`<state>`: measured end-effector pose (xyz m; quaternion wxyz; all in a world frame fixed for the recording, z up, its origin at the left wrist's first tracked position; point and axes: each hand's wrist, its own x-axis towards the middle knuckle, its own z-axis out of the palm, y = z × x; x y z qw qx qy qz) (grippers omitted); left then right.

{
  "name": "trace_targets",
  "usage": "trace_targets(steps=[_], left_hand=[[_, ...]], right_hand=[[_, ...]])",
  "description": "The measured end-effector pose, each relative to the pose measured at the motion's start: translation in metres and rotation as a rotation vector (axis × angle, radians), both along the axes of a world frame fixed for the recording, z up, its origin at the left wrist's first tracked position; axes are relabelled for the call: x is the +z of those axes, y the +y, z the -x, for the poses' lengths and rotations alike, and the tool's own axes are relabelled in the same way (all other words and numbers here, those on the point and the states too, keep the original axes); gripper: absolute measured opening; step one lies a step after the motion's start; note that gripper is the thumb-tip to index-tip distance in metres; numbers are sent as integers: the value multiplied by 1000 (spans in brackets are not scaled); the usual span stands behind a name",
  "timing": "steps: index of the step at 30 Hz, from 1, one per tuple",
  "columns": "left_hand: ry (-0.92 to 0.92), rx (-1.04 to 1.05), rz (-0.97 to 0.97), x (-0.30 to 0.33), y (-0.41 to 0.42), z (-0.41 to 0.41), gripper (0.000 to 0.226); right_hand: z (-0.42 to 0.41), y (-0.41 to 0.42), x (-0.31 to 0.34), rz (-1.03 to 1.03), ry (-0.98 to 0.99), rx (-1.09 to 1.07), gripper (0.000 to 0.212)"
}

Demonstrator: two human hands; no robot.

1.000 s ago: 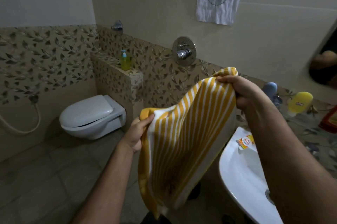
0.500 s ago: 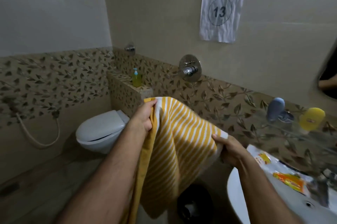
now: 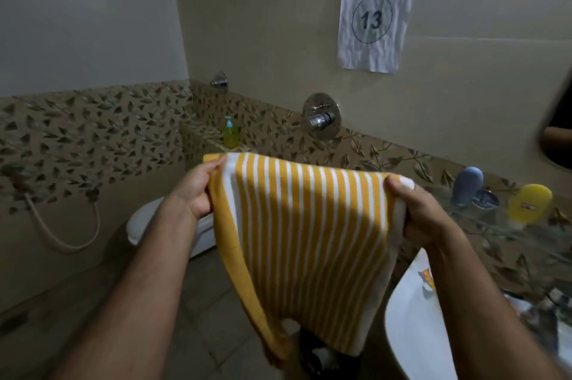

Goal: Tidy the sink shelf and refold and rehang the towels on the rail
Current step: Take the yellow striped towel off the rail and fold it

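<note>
Now I have the striped towel [image 3: 309, 240] pinched at its top corners, left hand [image 3: 195, 190] and right hand [image 3: 414, 209] both curled tight, the cloth hanging free left of the sink [image 3: 408, 317] rim. I'd level the corners, then fold edge to edge.

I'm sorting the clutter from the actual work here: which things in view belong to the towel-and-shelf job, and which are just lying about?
Job:
striped towel, gripped by left hand and right hand
glass shelf with blue bottle and yellow bottle

Lying about:
green soap dispenser
toilet
workstation sign
</note>
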<state>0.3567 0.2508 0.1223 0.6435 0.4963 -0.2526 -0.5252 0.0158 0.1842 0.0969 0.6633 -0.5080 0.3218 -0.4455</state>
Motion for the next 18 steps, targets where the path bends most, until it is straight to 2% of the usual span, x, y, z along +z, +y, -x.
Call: trace_targets(steps=[1, 3, 6, 10, 12, 16, 18], left_hand=[[31, 9, 70, 1, -1, -6, 39], [93, -6, 118, -13, -1, -10, 64], [222, -60, -19, -83, 8, -5, 90], [193, -181, -58, -134, 29, 5, 94], [130, -204, -12, -135, 28, -1, 95], [85, -196, 63, -115, 23, -14, 97], [75, -190, 61, -114, 25, -14, 88]], right_hand=[[-5, -2, 11, -3, -65, -39, 39], [-19, -7, 25, -35, -137, -100, 33], [-46, -7, 27, -118, -79, -155, 34], [-53, -9, 7, -241, 40, -257, 35], [-47, -10, 2, -266, 68, -278, 39], [-34, -10, 8, -273, 86, -302, 28], [-31, -10, 13, -265, 67, -295, 24]])
